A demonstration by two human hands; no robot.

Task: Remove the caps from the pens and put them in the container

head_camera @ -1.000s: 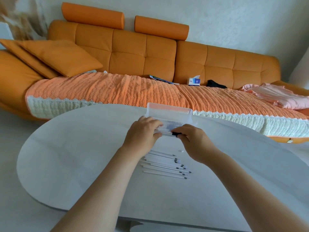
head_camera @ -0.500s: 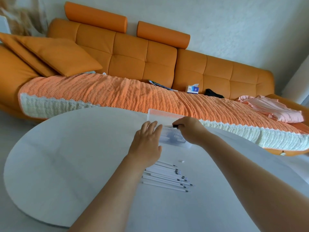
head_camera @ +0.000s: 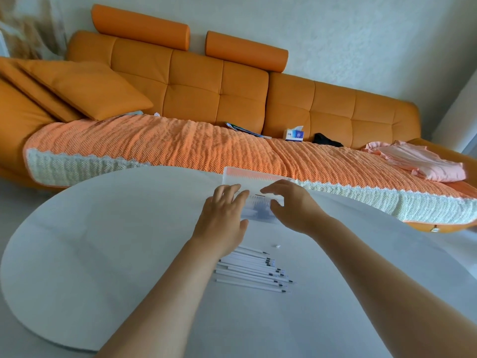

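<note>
A clear plastic container (head_camera: 247, 178) stands near the far edge of the white table (head_camera: 90, 241), with dark pieces dimly visible inside. My left hand (head_camera: 223, 218) hovers at its left side, fingers spread and holding nothing. My right hand (head_camera: 290, 206) is over its right part, fingers loosely bent and empty. Several white pens (head_camera: 254, 271) with dark tips lie side by side on the table below my hands. A tiny white piece (head_camera: 278, 245) lies just right of them.
An orange sofa (head_camera: 232, 86) with a knitted throw runs behind the table. On it lie cushions (head_camera: 87, 89), a tissue box (head_camera: 294, 134), a dark object (head_camera: 326, 140) and pink cloth (head_camera: 423, 161).
My right hand has let go of the dark cap over the container and opened. My left hand, which held a pen a second ago, is empty and spread beside the container.
</note>
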